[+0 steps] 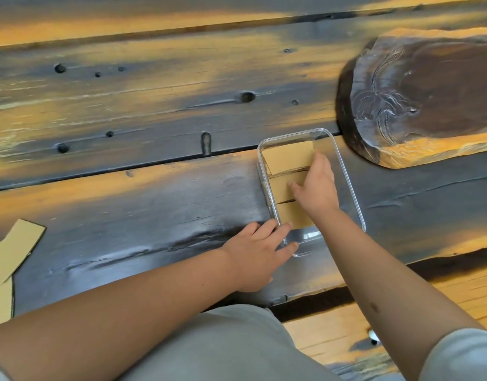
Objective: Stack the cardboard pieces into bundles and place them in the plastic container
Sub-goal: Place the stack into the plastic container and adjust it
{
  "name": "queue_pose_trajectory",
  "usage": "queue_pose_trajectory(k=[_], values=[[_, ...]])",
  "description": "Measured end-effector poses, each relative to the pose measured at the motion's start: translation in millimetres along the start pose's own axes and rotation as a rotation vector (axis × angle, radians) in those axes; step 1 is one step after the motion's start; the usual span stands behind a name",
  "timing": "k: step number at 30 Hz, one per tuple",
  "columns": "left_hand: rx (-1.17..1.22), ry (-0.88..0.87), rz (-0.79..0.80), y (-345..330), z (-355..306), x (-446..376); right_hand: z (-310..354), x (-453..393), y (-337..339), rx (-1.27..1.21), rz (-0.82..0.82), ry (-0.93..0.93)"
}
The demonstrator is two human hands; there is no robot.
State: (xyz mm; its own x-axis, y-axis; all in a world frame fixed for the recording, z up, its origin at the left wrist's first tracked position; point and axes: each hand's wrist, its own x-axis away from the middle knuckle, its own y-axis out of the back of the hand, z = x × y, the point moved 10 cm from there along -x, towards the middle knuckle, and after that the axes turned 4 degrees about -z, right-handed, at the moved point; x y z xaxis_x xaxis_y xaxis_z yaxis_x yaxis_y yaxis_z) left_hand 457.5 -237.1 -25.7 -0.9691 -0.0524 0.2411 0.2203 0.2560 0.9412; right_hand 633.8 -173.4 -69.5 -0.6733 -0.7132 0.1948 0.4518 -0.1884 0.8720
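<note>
A clear plastic container (349, 185) lies on the dark wooden table. Inside it sit brown cardboard pieces (287, 158) in a row of bundles, filling the far and middle part. My right hand (315, 185) reaches into the container and rests on the cardboard, fingers spread and pressing down, thumb on the middle bundle. My left hand (256, 251) lies at the container's near left corner, fingers against its rim and wall. More loose cardboard pieces (14, 251) lie at the far left edge of the table.
A dark carved wooden slab (429, 97) lies right behind the container at the upper right. The table's near edge (333, 287) runs just below the container, with wooden floor beyond. My grey-clad lap fills the bottom.
</note>
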Motion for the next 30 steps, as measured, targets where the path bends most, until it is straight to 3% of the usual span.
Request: queue_pose_trajectory(k=[7, 18, 22, 27, 30], values=[[0.021, 0.000, -0.002, 0.9, 0.9, -0.6, 7.7, -17.3, -8.2, -0.152, -0.004, -0.149], [0.048, 0.011, -0.025, 0.0, 1.2, 4.8, 21.8, -10.4, -3.1, 0.011, -0.045, -0.084], [0.094, 0.041, -0.059, -1.2, 8.6, 19.7, 23.1, -16.6, -7.5, 0.012, 0.008, -0.123], [0.206, 0.195, -0.078, -21.6, 54.4, 78.1, 26.4, -9.2, -7.1, 0.086, 0.074, -0.092], [0.232, 0.401, -0.019, -53.0, 97.0, 145.2, 41.3, 11.9, 15.4, 0.109, -0.027, -0.043]])
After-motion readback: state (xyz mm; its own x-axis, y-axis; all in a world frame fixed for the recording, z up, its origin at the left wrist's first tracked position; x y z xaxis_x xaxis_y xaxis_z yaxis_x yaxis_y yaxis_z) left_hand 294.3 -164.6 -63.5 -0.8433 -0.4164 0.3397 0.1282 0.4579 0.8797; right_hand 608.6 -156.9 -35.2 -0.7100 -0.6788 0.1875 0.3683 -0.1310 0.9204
